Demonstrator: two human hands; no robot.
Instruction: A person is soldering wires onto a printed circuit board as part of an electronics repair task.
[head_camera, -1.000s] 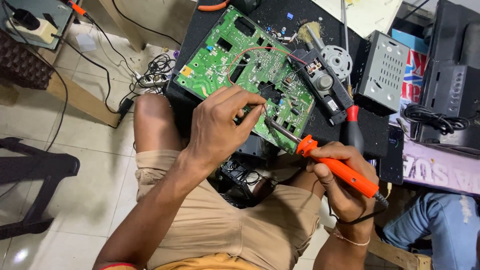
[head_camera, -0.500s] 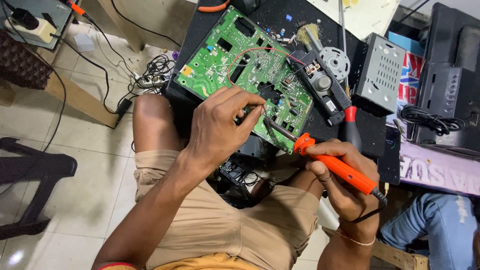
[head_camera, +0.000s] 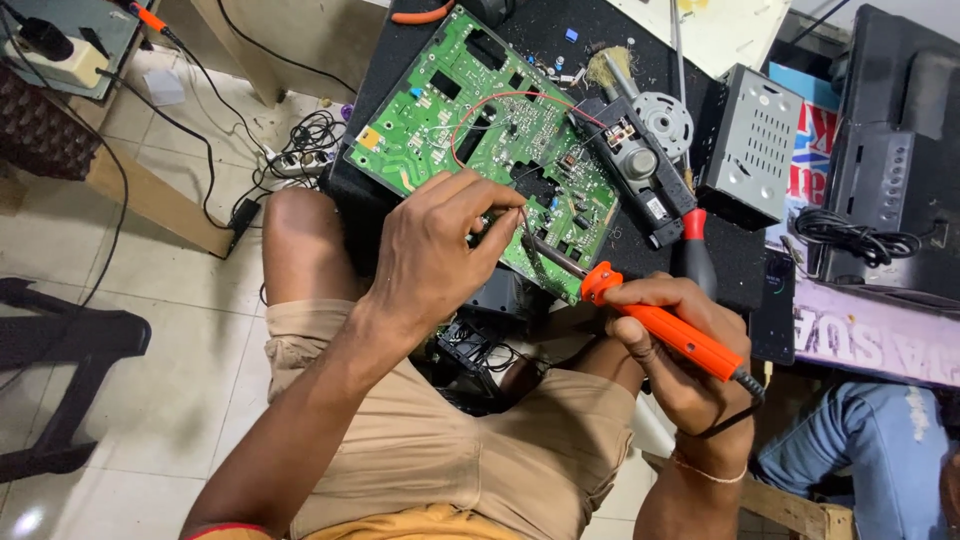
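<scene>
A green circuit board (head_camera: 450, 110) lies tilted on a black surface above my knees. My left hand (head_camera: 430, 255) rests on the board's near edge, with finger and thumb pinched on a thin solder wire (head_camera: 527, 240) that meets the iron's tip. My right hand (head_camera: 680, 350) grips an orange soldering iron (head_camera: 665, 325) by its handle. Its metal tip (head_camera: 545, 255) points left onto the board's lower edge. A red wire (head_camera: 500, 98) loops across the board.
A black module (head_camera: 630, 180) and a red-handled screwdriver (head_camera: 695, 250) lie right of the board. A grey metal box (head_camera: 750, 145) and a black screen (head_camera: 900, 150) stand further right. Cables and a power strip (head_camera: 300, 160) lie on the tiled floor. Another person's jeans-clad leg (head_camera: 860, 450) shows at lower right.
Both hands have stayed at the board's near edge with the iron tip on it. The view has only shifted slightly.
</scene>
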